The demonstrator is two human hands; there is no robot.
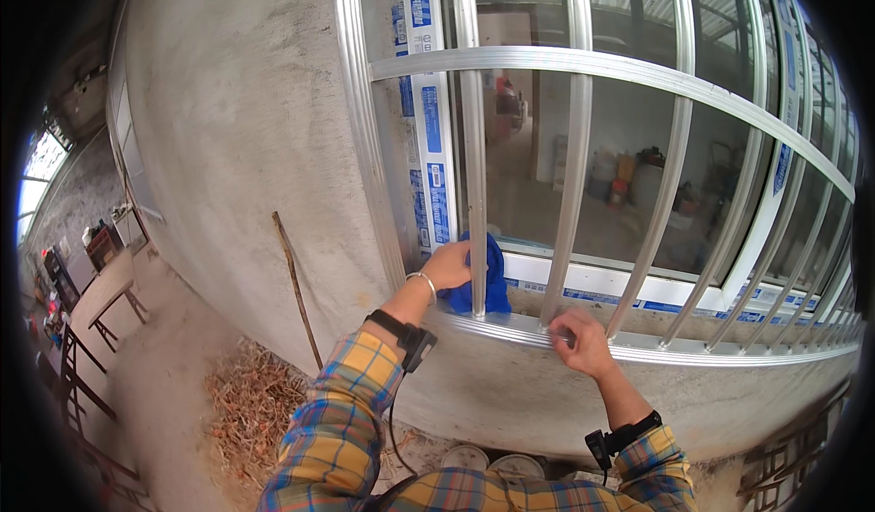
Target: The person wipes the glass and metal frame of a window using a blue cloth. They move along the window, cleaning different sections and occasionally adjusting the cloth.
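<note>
My left hand (448, 266) reaches between the metal bars at the lower left corner of a window grille and grips a blue cloth (492, 276). The cloth bunches behind and around the foot of a vertical bar (477, 190), near the white window frame (448, 201). Part of my left fingers is hidden by the cloth and bar. My right hand (581, 344) is at the bottom rail (656, 353) of the grille, close to the foot of another bar (574, 190). Its fingers are curled, and whether they grasp the rail or anything else is unclear.
A thin wooden stick (297, 290) leans on the plastered wall (239, 136). Dry plant stalks (249, 402) lie heaped below it. Two round lids (517, 466) sit at the wall's foot. A wooden bench (113, 303) stands at left. Wooden furniture (786, 467) is at lower right.
</note>
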